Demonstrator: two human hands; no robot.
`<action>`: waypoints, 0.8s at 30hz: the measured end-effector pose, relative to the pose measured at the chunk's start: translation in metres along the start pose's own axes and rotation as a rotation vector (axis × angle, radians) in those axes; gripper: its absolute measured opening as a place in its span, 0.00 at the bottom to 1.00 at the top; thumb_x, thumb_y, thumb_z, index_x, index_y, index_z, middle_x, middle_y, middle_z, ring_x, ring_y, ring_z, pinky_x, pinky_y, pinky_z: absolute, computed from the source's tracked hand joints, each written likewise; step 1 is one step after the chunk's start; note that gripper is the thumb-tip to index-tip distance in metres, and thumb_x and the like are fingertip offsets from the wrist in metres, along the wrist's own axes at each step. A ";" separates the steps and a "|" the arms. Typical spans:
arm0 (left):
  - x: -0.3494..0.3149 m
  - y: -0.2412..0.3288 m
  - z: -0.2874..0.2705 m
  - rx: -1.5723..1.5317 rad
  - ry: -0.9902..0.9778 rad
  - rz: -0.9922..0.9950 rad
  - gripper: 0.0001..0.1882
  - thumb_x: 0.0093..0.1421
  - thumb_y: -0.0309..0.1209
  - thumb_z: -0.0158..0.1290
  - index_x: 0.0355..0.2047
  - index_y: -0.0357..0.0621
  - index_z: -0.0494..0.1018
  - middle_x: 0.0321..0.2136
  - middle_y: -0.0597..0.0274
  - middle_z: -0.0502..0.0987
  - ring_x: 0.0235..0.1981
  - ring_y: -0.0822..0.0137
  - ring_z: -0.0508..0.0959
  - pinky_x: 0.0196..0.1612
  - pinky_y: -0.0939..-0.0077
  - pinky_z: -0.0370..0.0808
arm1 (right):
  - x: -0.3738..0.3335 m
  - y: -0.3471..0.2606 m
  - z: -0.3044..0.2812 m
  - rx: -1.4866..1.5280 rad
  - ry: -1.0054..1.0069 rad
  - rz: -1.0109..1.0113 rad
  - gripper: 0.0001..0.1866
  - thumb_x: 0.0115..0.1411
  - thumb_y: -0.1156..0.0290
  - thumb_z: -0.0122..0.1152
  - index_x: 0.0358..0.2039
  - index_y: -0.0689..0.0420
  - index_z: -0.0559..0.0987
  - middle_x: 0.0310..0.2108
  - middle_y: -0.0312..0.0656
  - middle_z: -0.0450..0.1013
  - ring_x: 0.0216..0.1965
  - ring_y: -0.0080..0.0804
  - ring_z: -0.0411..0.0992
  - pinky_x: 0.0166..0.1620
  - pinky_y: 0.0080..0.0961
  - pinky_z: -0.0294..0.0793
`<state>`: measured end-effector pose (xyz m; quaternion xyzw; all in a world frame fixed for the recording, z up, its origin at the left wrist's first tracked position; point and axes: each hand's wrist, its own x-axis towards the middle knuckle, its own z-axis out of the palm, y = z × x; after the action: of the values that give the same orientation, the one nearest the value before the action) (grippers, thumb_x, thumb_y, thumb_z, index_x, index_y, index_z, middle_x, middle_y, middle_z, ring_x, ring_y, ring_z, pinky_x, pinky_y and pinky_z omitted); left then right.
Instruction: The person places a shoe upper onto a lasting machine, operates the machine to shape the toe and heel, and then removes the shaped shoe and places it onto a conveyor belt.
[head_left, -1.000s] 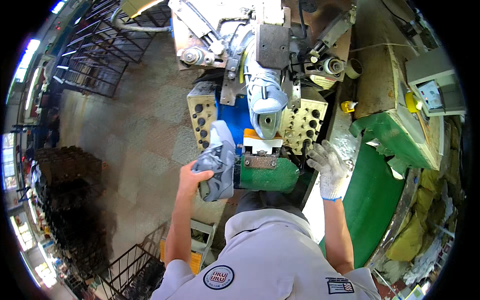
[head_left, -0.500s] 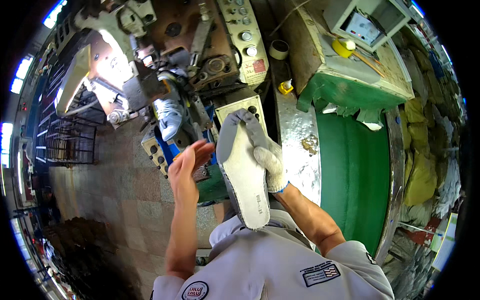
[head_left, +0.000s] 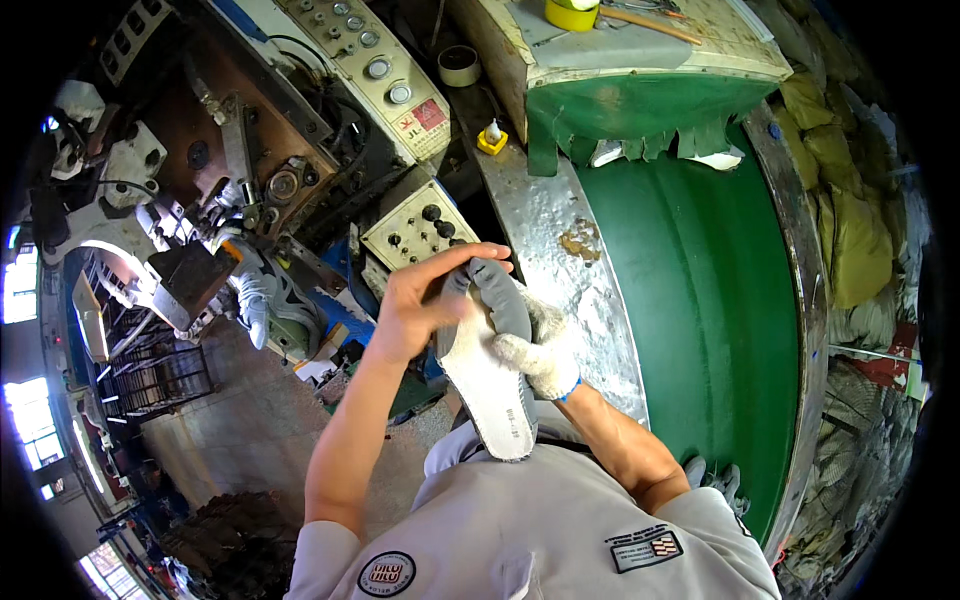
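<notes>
The grey shoe upper showed a pale, ragged-edged underside; the gloved right hand clasped its side, the bare left hand curled around its far end.

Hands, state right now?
Left hand: at the far end of the upturned grey shoe; blurred, grip cannot be told.
Right hand: gloved, closed, holding the shoe's side.

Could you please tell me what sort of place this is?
Most likely a shoe factory. A grey shoe sits in a machine, and a second shoe, its pale underside without an outsole, is held beside a long green surface, perhaps a conveyor.
</notes>
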<state>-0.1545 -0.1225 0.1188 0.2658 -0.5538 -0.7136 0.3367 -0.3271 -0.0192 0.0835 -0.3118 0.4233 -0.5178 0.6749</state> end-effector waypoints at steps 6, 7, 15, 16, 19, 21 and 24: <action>0.025 0.006 0.006 -0.383 -0.022 -0.621 0.30 0.71 0.48 0.44 0.48 0.26 0.77 0.51 0.35 0.78 0.54 0.51 0.79 0.61 0.60 0.73 | -0.011 0.003 -0.026 -0.281 -0.030 -0.063 0.47 0.45 0.61 0.77 0.65 0.64 0.68 0.54 0.44 0.75 0.55 0.30 0.72 0.61 0.31 0.69; 0.024 0.002 0.007 -0.355 -0.089 -0.662 0.28 0.71 0.46 0.46 0.49 0.26 0.77 0.52 0.35 0.77 0.54 0.52 0.79 0.61 0.60 0.73 | -0.015 0.003 -0.026 -0.276 -0.009 -0.050 0.46 0.43 0.63 0.77 0.63 0.64 0.70 0.53 0.43 0.75 0.54 0.29 0.72 0.60 0.31 0.69; 0.000 -0.015 0.014 -0.456 -0.187 -0.650 0.24 0.67 0.39 0.56 0.53 0.30 0.76 0.52 0.49 0.79 0.54 0.62 0.78 0.60 0.67 0.72 | -0.031 0.024 -0.038 -0.179 -0.112 0.048 0.40 0.46 0.66 0.78 0.59 0.63 0.73 0.50 0.40 0.76 0.50 0.26 0.73 0.57 0.28 0.72; -0.002 -0.015 0.015 -0.456 -0.204 -0.669 0.21 0.68 0.37 0.55 0.53 0.30 0.76 0.55 0.50 0.77 0.57 0.62 0.76 0.62 0.68 0.70 | -0.033 0.022 -0.039 -0.163 -0.120 0.063 0.39 0.45 0.67 0.78 0.59 0.63 0.74 0.50 0.39 0.76 0.50 0.25 0.73 0.56 0.27 0.72; -0.007 -0.028 0.019 -0.279 -0.195 -0.522 0.19 0.69 0.35 0.53 0.52 0.30 0.77 0.54 0.50 0.78 0.57 0.63 0.76 0.63 0.68 0.69 | -0.036 0.032 -0.042 -0.068 -0.111 0.105 0.38 0.46 0.67 0.78 0.58 0.63 0.74 0.49 0.39 0.76 0.50 0.25 0.73 0.56 0.27 0.73; -0.007 -0.036 0.021 -0.168 -0.210 -0.456 0.17 0.70 0.34 0.51 0.50 0.31 0.78 0.54 0.51 0.79 0.57 0.64 0.76 0.63 0.68 0.69 | -0.037 0.037 -0.045 -0.039 -0.091 0.123 0.38 0.46 0.67 0.78 0.58 0.63 0.74 0.49 0.39 0.77 0.50 0.24 0.73 0.56 0.28 0.73; -0.008 -0.038 0.021 -0.119 -0.202 -0.469 0.17 0.70 0.34 0.52 0.50 0.33 0.78 0.54 0.53 0.79 0.57 0.65 0.75 0.63 0.69 0.69 | -0.038 0.029 -0.041 0.003 -0.062 0.161 0.36 0.47 0.68 0.78 0.57 0.63 0.75 0.48 0.39 0.77 0.50 0.25 0.73 0.55 0.28 0.73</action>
<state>-0.1724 -0.0975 0.0868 0.2937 -0.4649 -0.8265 0.1201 -0.3553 0.0264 0.0498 -0.2917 0.4253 -0.4527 0.7274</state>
